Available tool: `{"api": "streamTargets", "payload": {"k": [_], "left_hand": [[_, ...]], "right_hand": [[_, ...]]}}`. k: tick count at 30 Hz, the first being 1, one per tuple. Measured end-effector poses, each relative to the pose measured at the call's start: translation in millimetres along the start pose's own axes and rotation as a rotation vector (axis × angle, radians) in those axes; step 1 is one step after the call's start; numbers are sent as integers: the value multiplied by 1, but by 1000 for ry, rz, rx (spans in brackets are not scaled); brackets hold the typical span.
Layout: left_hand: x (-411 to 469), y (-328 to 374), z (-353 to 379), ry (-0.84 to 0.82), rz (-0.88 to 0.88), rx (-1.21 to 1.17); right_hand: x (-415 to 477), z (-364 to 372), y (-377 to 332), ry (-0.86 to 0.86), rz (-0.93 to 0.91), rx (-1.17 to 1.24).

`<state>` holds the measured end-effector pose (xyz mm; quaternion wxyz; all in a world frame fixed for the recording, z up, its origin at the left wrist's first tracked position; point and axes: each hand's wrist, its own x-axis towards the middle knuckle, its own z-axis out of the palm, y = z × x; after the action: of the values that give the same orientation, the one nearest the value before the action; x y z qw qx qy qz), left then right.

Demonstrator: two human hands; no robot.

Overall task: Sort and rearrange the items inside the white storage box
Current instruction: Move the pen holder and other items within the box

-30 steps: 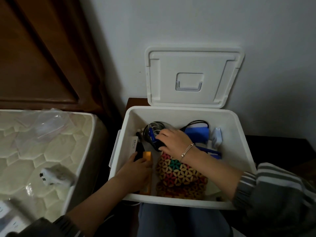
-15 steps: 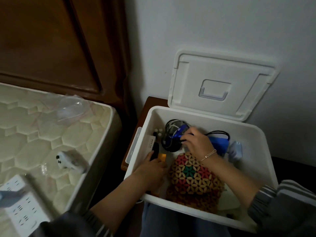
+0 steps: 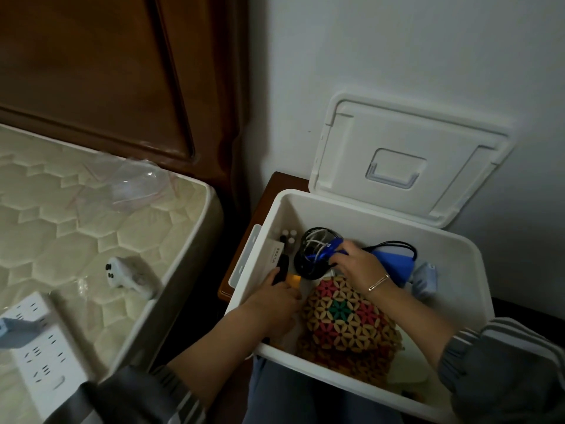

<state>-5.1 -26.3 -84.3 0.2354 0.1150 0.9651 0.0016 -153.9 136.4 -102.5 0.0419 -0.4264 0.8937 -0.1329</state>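
We have both hands inside the white box (image 3: 452, 270), which sits on a dark bench (image 3: 266, 203) with its lid (image 3: 397, 142) open and leaning back on the wall.

Our right hand (image 3: 357, 264) reaches to the box's far middle. Its fingers are curled and pinch a blue cord (image 3: 325, 249) that lies across a black coil (image 3: 307, 261). A thin bracelet shows at that wrist. Just behind this hand, toward the box's far right, a blue pouch (image 3: 394, 264) lies with a black cable looped over it, and a pale blue case (image 3: 425, 276) stands beside the pouch.

Our left hand (image 3: 275, 296) is low at the box's left wall. Its fingers are bent down over an orange thing (image 3: 295, 278) and the thumb lies against a black bar (image 3: 282, 267). We cannot tell whether it really grips either one. A white carton (image 3: 275, 254) leans on that wall beyond the thumb, and small bottles (image 3: 289, 235) stand in the far left corner.

A patterned bag (image 3: 342, 319) fills the near middle of the box, between our two wrists and touching the right forearm.

Left of the box is a bed (image 3: 76, 224). On it lie a power strip (image 3: 39, 341), a white plug (image 3: 128, 275) and a clear plastic bag (image 3: 137, 182).
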Motion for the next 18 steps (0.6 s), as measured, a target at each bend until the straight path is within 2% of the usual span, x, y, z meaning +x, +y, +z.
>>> {"api": "streamTargets", "payload": {"k": [2,4,8,18], "left_hand": [[1,-1,1,-2,-4,-15],[2,-1,2,-5,-6,-22],[2,-1,1,-5,-5,-31],[2,-2,4,-3,-6,-32]], "right_hand": [[5,-2,-11,-3,-77,-147],[9,-3,-18,15,-77,-246],[13,0,-19,31,-57,-250],[-20,-19,-6,46,100,97]]}}
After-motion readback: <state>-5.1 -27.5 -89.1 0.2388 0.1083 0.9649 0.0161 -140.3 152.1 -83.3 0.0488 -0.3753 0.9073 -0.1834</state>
